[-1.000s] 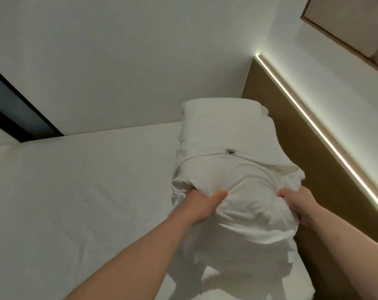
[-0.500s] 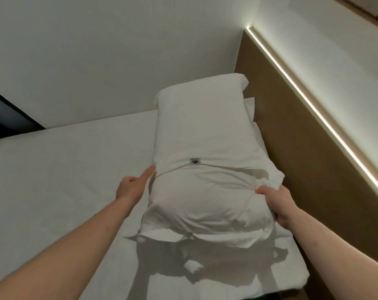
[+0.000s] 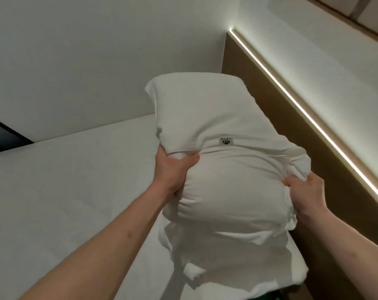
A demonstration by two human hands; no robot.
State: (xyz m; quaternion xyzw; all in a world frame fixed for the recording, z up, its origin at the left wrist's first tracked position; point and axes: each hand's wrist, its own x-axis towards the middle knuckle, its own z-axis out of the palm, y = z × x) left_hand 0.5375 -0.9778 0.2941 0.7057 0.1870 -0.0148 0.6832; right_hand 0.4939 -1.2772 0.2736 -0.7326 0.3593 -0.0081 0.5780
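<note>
A white pillow (image 3: 218, 131) in a white pillowcase, with a small black-and-white label (image 3: 226, 141) on its seam, is held up above the bed. My left hand (image 3: 172, 172) grips its left side, thumb pressed into the fabric by the seam. Bunched cloth at the pillow's right lower corner is clutched by my right hand (image 3: 304, 195). Loose pillowcase fabric (image 3: 205, 256) hangs down from the near end onto the mattress.
The bed (image 3: 64, 191) with a white sheet spreads to the left. A brown wooden headboard panel (image 3: 326, 169) runs along the right, topped by a lit LED strip (image 3: 292, 96). White walls meet behind; a dark window edge (image 3: 4, 135) shows far left.
My left hand went from lying open against the pillow's left side to gripping it near the seam. The pillow has been lifted off the mattress toward me.
</note>
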